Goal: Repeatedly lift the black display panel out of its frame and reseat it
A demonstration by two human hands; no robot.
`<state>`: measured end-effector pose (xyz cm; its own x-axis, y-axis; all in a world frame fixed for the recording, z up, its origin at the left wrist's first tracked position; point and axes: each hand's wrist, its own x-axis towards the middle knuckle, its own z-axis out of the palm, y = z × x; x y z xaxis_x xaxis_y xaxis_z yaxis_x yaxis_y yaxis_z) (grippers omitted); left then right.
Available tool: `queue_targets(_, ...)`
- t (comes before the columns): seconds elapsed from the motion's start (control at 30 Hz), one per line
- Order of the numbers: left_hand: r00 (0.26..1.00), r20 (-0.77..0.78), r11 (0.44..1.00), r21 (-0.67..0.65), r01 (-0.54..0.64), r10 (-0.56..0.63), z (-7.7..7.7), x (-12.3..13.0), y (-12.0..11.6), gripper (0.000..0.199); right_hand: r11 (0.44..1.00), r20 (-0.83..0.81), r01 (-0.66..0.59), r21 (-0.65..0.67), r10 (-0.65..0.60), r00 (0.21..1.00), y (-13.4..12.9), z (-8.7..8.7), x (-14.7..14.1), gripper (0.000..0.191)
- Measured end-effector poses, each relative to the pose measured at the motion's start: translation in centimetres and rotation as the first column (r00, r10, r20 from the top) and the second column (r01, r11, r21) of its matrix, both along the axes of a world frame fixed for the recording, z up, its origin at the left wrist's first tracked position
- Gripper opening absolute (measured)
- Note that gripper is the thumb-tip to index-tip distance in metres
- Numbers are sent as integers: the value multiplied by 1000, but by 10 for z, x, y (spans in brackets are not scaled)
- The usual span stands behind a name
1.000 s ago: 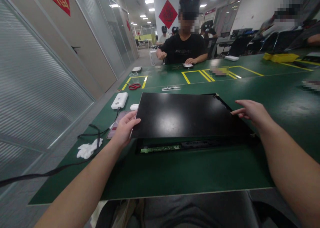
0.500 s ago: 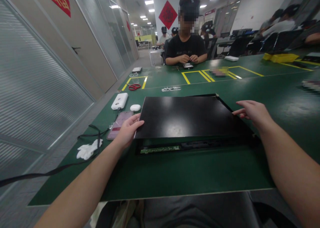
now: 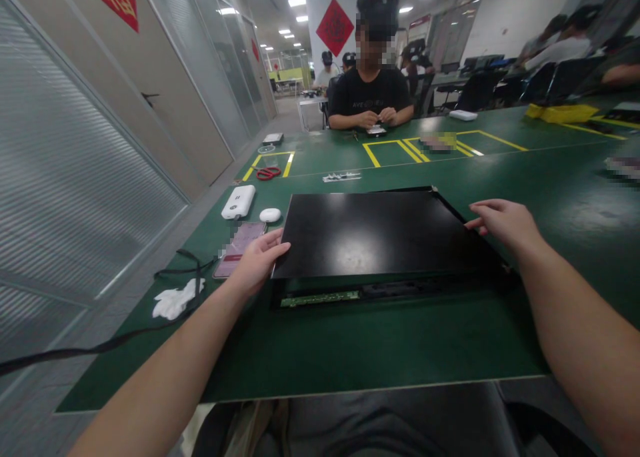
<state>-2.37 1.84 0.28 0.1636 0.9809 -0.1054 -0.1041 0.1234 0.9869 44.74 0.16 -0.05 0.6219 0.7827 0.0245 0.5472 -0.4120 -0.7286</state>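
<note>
A thin black display panel [image 3: 365, 233] lies over a black frame [image 3: 400, 289], tilted slightly so that its left end sits raised. Along the frame's near side a narrow green circuit board [image 3: 320, 299] shows. My left hand [image 3: 260, 260] grips the panel's left edge, thumb on top and fingers at the side. At the far right edge is my right hand [image 3: 503, 223], its fingers bent and their tips pinching at the border of panel and frame. The panel hides most of the frame's inside.
Left of the panel lie a phone [image 3: 240, 247], a white earbud case [image 3: 270, 215], a white power bank [image 3: 239, 202] and a crumpled tissue [image 3: 177, 300]. Red-handled scissors [image 3: 269, 173] and small strips [image 3: 342, 177] lie beyond. Across the green table [image 3: 375, 350] a person works.
The panel has shifted very slightly right at its left end, along with my left hand. My right hand's fingers have drawn a little closer together at the edge.
</note>
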Motion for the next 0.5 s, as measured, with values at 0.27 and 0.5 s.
queue_targets(0.27, 1000, 16, 1000, -22, 8, -8, -10, -5, 6, 61, 995, 141, 1, -96, 12, 990, -3, 6, -8, 29)
queue_targets(0.5, 1000, -1, 1000, -11, 28, -28, -14, -9, 8, 65, 991, 175, 3, -131, 20, 984, -5, 10, -14, 29)
